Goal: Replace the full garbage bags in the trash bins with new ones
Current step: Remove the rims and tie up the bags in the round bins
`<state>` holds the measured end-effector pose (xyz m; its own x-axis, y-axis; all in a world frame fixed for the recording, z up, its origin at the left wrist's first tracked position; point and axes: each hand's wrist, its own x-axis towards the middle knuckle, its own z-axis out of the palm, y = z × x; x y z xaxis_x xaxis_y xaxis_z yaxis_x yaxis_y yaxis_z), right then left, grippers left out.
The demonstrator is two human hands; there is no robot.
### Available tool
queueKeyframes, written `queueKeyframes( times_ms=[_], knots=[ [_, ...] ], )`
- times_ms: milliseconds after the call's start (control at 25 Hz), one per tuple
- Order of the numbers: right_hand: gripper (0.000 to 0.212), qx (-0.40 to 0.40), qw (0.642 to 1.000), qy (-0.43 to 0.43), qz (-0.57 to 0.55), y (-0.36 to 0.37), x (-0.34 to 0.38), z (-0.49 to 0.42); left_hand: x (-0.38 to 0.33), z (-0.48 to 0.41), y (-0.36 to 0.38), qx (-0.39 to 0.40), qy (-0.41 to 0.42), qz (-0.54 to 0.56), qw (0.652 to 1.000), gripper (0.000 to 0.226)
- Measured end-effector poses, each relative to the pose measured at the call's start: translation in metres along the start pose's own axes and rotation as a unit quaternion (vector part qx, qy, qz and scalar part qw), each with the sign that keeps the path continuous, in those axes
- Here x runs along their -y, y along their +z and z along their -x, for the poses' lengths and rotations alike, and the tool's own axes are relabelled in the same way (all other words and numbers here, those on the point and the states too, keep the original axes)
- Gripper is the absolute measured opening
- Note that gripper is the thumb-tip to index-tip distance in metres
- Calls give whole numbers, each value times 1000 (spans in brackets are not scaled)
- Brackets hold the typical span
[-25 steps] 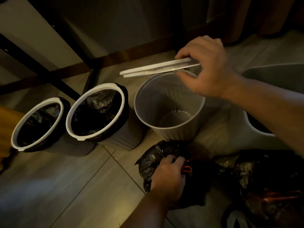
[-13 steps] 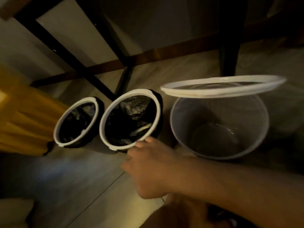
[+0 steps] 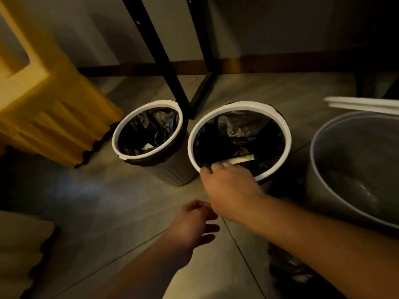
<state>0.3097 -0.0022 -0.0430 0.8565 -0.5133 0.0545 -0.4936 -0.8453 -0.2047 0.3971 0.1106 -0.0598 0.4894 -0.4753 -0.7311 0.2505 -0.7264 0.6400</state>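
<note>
A yellow ribbed plastic unit (image 3: pixel 43 117) is seen at left on a grey tiled floor (image 3: pixel 103 212). Black metal legs (image 3: pixel 164 57) are set before a brown skirting board (image 3: pixel 280 63), and a pale ribbed object (image 3: pixel 19 251) is glimpsed lower left.

no readable text, label, brand, number or sign shows anywhere in this dim view.
</note>
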Motion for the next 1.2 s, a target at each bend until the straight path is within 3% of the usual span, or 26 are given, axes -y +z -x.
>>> queueKeyframes(
  times_ms=[160,280,520,640,760,920,1000,1120,1200],
  knots=[
    [20,87,993,79,27,-17,8,-17,-6,-7,-28,65,23,63,996,19],
    [24,140,978,153,35,-48,25,-20,-20,0,-41,127,40,90,987,16],
    [36,129,955,262,43,-133,58,-41,-16,24,-74,177,86,82,977,13],
    [40,118,957,260,58,-153,46,-58,-16,7,-80,186,110,70,974,9],
    [47,94,967,231,52,-173,22,-67,-23,-20,-79,148,96,50,983,8],
    [45,23,976,215,-10,-211,-20,-73,-39,-48,-67,113,83,34,990,15],
    [39,-48,976,212,-25,-216,-48,-70,-50,-63,-54,93,95,27,991,32],
    [23,-201,967,157,5,-193,-76,-62,-62,-89,-34,21,130,35,991,45],
    [16,-254,956,137,57,-170,-82,-51,-64,-92,-28,38,95,69,992,43]
  ],
)
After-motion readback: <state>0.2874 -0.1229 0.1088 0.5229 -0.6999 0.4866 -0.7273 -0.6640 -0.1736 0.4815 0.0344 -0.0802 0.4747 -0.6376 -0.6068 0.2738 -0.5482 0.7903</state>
